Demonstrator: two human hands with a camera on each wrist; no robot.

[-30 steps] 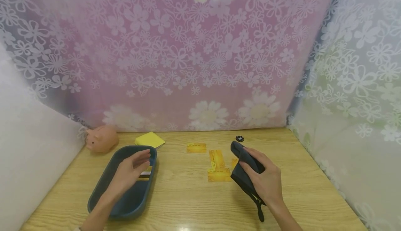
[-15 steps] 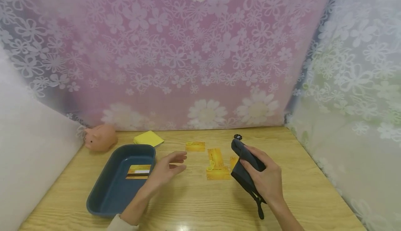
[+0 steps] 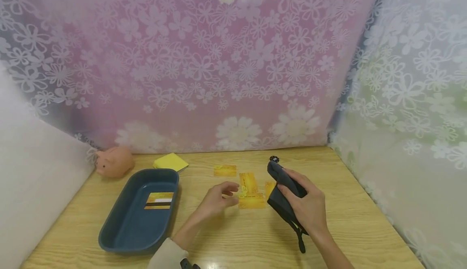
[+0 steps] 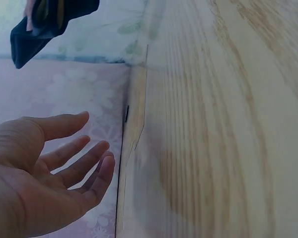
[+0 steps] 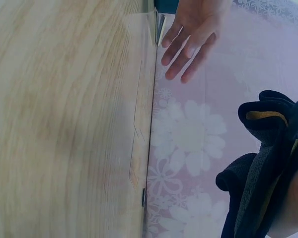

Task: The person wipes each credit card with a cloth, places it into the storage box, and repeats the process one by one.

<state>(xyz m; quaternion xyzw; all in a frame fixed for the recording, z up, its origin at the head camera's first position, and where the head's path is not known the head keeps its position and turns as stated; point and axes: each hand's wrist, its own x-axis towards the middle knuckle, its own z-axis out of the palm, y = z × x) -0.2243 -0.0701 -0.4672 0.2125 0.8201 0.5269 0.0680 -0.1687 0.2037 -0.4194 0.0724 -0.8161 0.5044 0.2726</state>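
Note:
My right hand [image 3: 313, 205] grips a dark folded cloth pouch [image 3: 280, 206] with a strap hanging from its lower end; yellowish lining shows in the pouch [image 5: 248, 198] in the right wrist view. My left hand [image 3: 216, 199] is over the table, fingers loosely bent and nothing in them, its fingertips close to the left edge of a yellow card [image 3: 252, 202]. That card overlaps an upright yellow card [image 3: 248, 181]. Farther back lies another yellow card [image 3: 224, 171], and one more card [image 3: 269, 187] is partly hidden behind the pouch.
A blue tray [image 3: 109, 232] stands at the left with a striped yellow card [image 3: 159, 200] in it. Behind it are a pink piggy bank [image 3: 116, 162] and a yellow pad [image 3: 170, 162]. A black poker chip [image 3: 274, 159] lies at the back, just beyond the pouch.
My left hand has moved right, out from over the tray to beside the cards, uncovering the card in the tray. My right hand still grips the pouch, nearly unmoved.

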